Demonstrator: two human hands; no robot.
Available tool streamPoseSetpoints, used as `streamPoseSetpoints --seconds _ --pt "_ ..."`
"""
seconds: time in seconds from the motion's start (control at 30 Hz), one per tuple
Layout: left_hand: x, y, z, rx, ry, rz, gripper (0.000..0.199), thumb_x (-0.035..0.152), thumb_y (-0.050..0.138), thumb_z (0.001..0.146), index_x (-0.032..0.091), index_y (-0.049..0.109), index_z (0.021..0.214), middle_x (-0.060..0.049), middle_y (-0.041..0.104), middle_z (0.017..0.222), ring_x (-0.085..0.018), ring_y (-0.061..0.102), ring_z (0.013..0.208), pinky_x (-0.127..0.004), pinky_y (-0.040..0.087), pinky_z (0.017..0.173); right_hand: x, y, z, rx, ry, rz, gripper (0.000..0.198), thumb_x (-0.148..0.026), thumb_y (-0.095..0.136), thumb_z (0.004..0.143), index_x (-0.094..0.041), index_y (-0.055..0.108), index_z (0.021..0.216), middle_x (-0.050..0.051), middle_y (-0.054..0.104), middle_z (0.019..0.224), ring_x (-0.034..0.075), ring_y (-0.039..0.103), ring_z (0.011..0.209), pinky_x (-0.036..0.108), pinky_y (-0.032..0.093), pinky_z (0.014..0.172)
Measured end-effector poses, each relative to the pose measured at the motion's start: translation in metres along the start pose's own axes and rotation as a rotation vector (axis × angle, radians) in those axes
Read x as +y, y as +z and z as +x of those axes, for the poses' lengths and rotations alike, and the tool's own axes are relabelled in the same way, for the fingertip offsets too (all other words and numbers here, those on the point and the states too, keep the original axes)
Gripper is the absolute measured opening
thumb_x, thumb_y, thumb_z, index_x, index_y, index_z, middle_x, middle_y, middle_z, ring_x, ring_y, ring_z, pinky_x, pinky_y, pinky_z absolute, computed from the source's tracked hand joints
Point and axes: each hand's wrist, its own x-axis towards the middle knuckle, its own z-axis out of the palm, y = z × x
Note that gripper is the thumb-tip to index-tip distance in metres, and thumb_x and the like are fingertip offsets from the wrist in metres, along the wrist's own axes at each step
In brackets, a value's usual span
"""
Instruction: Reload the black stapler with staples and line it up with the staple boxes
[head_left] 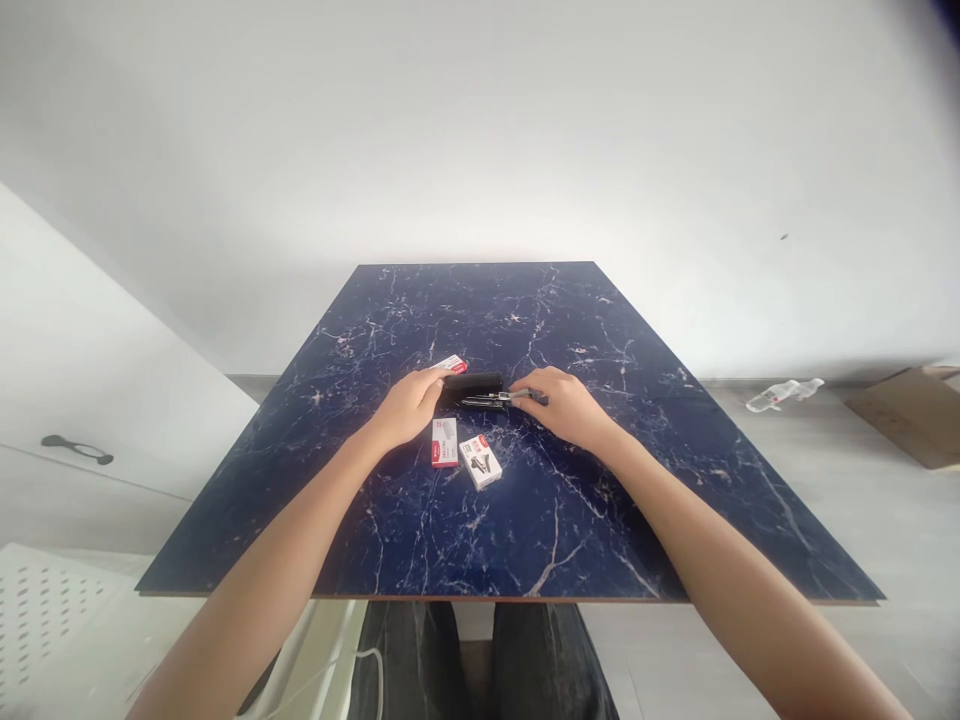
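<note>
My left hand (411, 408) is closed on the left end of a black stapler (474, 382), which lies crosswise at the middle of the table. A bright metal strip shows along the stapler's near side. At the right end, my right hand (561, 402) pinches a small metal piece with a dark grey grip (531, 396); I cannot tell whether it is joined to the stapler. Nearer to me are a white-and-red staple box (444, 443) and a white box with a black picture (480, 461). Another white-and-red box (452, 365) lies behind my left fingers, partly hidden.
The blue marbled tabletop (480, 310) reaches back to a white wall (480, 150). To the left stands a white cabinet with a dark handle (77, 449). A cardboard box (909, 412) and clear plastic wrapping (784, 394) are on the floor at right.
</note>
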Motion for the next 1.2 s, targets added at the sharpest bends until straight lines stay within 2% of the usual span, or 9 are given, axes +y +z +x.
streamPoseSetpoints --seconds 0.27,0.43,0.6,0.7,0.77,0.9,1.03,1.2 --pt "-0.001 0.0 0.0 -0.003 -0.008 0.009 0.046 0.038 0.029 0.106 0.024 0.059 0.138 -0.006 0.062 0.139 -0.027 0.058 0.125 -0.045 0.048 0.105 0.006 -0.013 0.0 -0.109 0.021 -0.093 0.027 -0.037 0.056 0.098 -0.026 0.074 0.115 0.006 0.075 0.111 0.026 0.069 0.098 0.037 0.053 0.085" --pt "-0.001 0.0 0.0 -0.004 0.003 0.013 0.045 0.038 0.029 0.107 0.024 0.058 0.138 -0.006 0.062 0.14 -0.027 0.058 0.126 -0.044 0.047 0.106 0.006 -0.019 -0.001 -0.133 0.083 -0.171 0.028 -0.043 0.058 0.096 -0.026 0.076 0.109 0.004 0.078 0.098 0.026 0.07 0.089 0.035 0.052 0.076" --pt "-0.001 0.0 0.0 -0.011 -0.001 0.01 0.045 0.037 0.029 0.106 0.024 0.059 0.138 -0.006 0.063 0.138 -0.026 0.059 0.124 -0.044 0.048 0.104 0.006 -0.025 -0.001 -0.166 0.181 -0.15 0.026 -0.044 0.06 0.094 -0.026 0.076 0.105 0.003 0.078 0.088 0.024 0.071 0.081 0.033 0.051 0.071" --pt "-0.002 0.0 -0.001 -0.014 -0.004 0.005 0.045 0.038 0.029 0.106 0.025 0.058 0.139 -0.006 0.061 0.141 -0.027 0.057 0.127 -0.045 0.047 0.106 0.009 -0.032 -0.002 -0.17 0.189 -0.127 0.028 -0.043 0.056 0.097 -0.026 0.075 0.107 0.004 0.078 0.092 0.025 0.071 0.082 0.034 0.051 0.073" --pt "-0.002 0.0 -0.001 -0.019 -0.009 -0.003 0.046 0.038 0.03 0.106 0.025 0.057 0.14 -0.006 0.061 0.142 -0.027 0.057 0.128 -0.046 0.047 0.106 0.01 -0.034 -0.003 -0.117 0.196 -0.117 0.032 -0.044 0.05 0.1 -0.025 0.073 0.111 0.006 0.077 0.099 0.025 0.07 0.086 0.035 0.052 0.075" --pt "-0.003 0.001 0.0 -0.021 -0.008 -0.011 0.046 0.038 0.029 0.106 0.024 0.058 0.139 -0.007 0.062 0.139 -0.028 0.058 0.125 -0.047 0.048 0.105 0.005 -0.024 -0.001 -0.019 0.11 -0.1 0.034 -0.041 0.045 0.102 -0.022 0.071 0.115 0.009 0.073 0.111 0.027 0.066 0.101 0.041 0.051 0.087" --pt "-0.003 0.001 0.0 -0.008 0.009 -0.005 0.045 0.038 0.029 0.106 0.024 0.06 0.137 -0.007 0.064 0.136 -0.027 0.06 0.122 -0.045 0.048 0.105 -0.001 -0.005 0.0 -0.061 -0.017 -0.104 0.031 -0.038 0.045 0.103 -0.022 0.07 0.111 0.009 0.073 0.109 0.028 0.063 0.104 0.042 0.05 0.091" --pt "-0.002 0.001 0.0 -0.018 -0.014 0.002 0.046 0.039 0.028 0.106 0.025 0.059 0.138 -0.007 0.062 0.139 -0.028 0.058 0.124 -0.045 0.048 0.103 0.001 0.003 0.001 -0.085 0.004 -0.091 0.029 -0.038 0.047 0.103 -0.023 0.071 0.112 0.008 0.073 0.111 0.027 0.064 0.104 0.04 0.05 0.089"
